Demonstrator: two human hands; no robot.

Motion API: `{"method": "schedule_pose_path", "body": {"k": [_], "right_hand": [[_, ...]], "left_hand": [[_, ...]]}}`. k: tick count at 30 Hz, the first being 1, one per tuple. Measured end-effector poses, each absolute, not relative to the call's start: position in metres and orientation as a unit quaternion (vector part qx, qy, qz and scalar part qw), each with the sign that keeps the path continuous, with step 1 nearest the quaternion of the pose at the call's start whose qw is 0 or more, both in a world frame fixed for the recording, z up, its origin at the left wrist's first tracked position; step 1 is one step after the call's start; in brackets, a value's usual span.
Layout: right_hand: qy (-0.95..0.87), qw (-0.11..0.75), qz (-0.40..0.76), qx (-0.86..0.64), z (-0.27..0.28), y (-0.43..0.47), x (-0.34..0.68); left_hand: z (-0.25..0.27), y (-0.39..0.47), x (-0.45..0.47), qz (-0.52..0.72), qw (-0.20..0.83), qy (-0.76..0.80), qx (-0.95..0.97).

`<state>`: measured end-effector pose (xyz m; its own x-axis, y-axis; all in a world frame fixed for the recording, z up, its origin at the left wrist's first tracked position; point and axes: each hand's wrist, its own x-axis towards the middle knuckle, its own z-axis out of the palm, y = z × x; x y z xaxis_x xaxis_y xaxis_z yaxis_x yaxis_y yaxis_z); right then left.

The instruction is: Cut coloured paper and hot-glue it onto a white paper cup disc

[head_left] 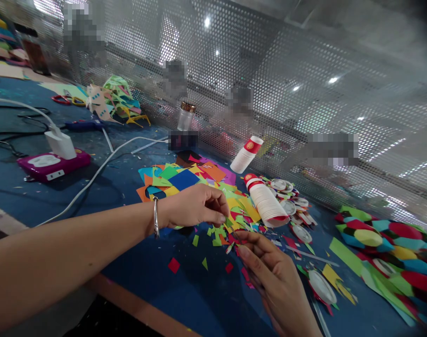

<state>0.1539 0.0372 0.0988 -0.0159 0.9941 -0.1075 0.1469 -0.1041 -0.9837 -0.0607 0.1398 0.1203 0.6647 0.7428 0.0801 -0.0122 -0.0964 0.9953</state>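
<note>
My left hand (pixel 195 206), with a silver bangle (pixel 156 217) at the wrist, reaches in from the left over a heap of paper scraps. Its thumb and forefinger are pinched, and a small green paper piece (pixel 229 223) shows at their tips. Just below and to the right, my right hand (pixel 269 267) is closed in a pinch near the left fingertips. Something thin and dark shows at its fingertips, too small to name. Loose cut colored paper (pixel 218 232) lies under both hands, with larger sheets such as a blue one (pixel 184 179) behind.
A stack of paper cups (pixel 268 201) lies behind my right hand; another cup stack (pixel 246 154) leans by the perforated screen (pixel 269 70). At left are a purple power strip (pixel 54 164) and white cable (pixel 90 182). A glass jar (pixel 186 117) and colorful paper work (pixel 389 252) flank the heap.
</note>
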Motion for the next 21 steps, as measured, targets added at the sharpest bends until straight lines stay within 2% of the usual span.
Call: {"method": "schedule_pose_path", "body": {"k": [21], "right_hand": [[-0.524, 0.428, 0.493, -0.546, 0.0995, 0.0373, 0.1534]], "left_hand": [[0.1178, 0.1390, -0.0603, 0.298, 0.616, 0.264, 0.679]]}}
